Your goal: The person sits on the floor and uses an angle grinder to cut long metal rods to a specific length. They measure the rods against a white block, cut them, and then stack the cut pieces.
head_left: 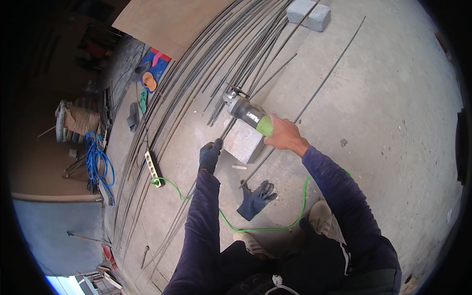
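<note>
My right hand (284, 133), bare, is wrapped round the green rear end of an angle grinder (250, 115). The grinder's head and disc lie over thin steel rods, just beyond a pale block (244, 141); whether the disc touches a rod cannot be made out. In a dark work glove, my left hand (210, 156) is closed around steel rods (226, 130) that run past the block's left side. A loose dark glove (255, 200) rests on the floor between my arms. Near it ends a long single rod (330, 70), which passes under my right hand.
Many long steel rods (189, 73) lie across the left floor. A grey block (314, 15) sits at the far end. The green cord (306, 196) loops before my shoes to a power strip (152, 168). Sandals (149, 81) and coiled blue cable (96, 164) are at left.
</note>
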Demonstrator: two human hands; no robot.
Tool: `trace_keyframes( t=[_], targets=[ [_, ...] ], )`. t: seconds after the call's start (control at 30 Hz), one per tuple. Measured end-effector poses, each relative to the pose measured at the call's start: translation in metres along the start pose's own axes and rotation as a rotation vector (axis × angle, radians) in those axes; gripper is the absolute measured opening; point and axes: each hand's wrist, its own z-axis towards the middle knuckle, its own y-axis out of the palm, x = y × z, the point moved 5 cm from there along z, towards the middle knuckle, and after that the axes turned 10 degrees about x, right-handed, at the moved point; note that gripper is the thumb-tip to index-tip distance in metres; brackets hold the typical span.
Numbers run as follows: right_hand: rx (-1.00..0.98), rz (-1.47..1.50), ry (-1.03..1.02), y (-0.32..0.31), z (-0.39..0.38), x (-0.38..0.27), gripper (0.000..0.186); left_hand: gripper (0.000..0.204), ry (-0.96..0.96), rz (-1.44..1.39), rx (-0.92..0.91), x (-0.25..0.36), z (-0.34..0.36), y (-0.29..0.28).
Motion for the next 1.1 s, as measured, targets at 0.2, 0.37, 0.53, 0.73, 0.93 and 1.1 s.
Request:
trace_keyframes(
  t=[0.2,0.37,0.53,0.73,0.93,1.1],
  targets=[
    [0.001,-0.015,-0.001,-0.002,-0.001,-0.003,0.057,0.051,0.009,-0.006,0.003,-0.005,0.003,0.0],
    [0.017,0.014,-0.008,-0.001,-0.002,-0.003,0.058,0.051,0.004,-0.018,0.032,-0.004,0.0,-0.001],
    [0.012,-0.022,0.013,-0.002,-0.003,0.001,0.059,0.046,-0.035,-0.039,-0.022,0.005,-0.004,0.001],
    [0.008,-0.03,0.009,-0.001,-0.005,0.0,0.061,0.051,0.015,-0.034,0.027,-0.003,0.0,-0.004],
    [0.014,-0.011,0.007,-0.003,-0.01,0.004,0.061,0.052,0.028,-0.039,0.02,-0.003,0.002,0.0],
    [0.001,-0.003,0.012,-0.002,-0.015,0.008,0.061,0.051,0.034,-0.047,0.029,0.0,-0.001,-0.001]
  ],
)
